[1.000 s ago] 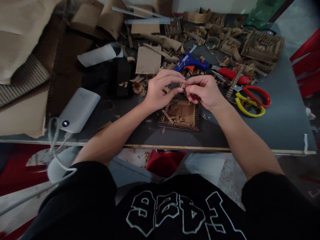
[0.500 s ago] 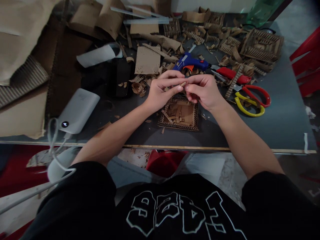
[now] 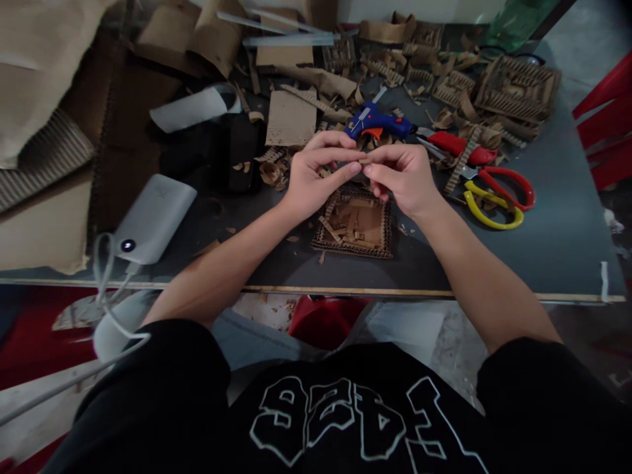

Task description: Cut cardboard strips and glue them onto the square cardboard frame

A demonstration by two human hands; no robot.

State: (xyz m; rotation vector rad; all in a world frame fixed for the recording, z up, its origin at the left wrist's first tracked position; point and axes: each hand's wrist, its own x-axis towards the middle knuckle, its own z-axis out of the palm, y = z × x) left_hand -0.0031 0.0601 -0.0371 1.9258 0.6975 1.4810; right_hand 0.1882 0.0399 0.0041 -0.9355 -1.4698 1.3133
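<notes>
Pinching from both sides, the left hand [image 3: 311, 174] and the right hand [image 3: 402, 178] hold one small brown cardboard strip [image 3: 364, 162] between thumb and forefinger tips, so each hand is closed narrow on an end of it. The strip hangs in the air just above the far edge of the square corrugated-cardboard tray [image 3: 354, 224], the landmark for everything else. Compared with a second ago, both hands have risen slightly and drawn away from the body, and the fingertips have closed tighter, so less of the strip shows; I judge the piece is being pressed or shaped between the fingers rather than set down. Its long axis runs left to right, roughly level, one end toward each hand; which end leads cannot be told, since most of it is hidden by the fingers.

Nearer than the tray lies the wooden front edge of the dark grey table [image 3: 543, 243]. Left of the tray sits a white rounded power bank [image 3: 153, 218] with its cable. Right of the tray lie yellow-handled scissors [image 3: 486, 210] and red-handled scissors [image 3: 511, 187]. Just beyond the tray rests a blue hot-glue gun [image 3: 376, 122], and farther back, to the right, stands a large slatted cardboard frame [image 3: 518, 89] among loose scraps.
</notes>
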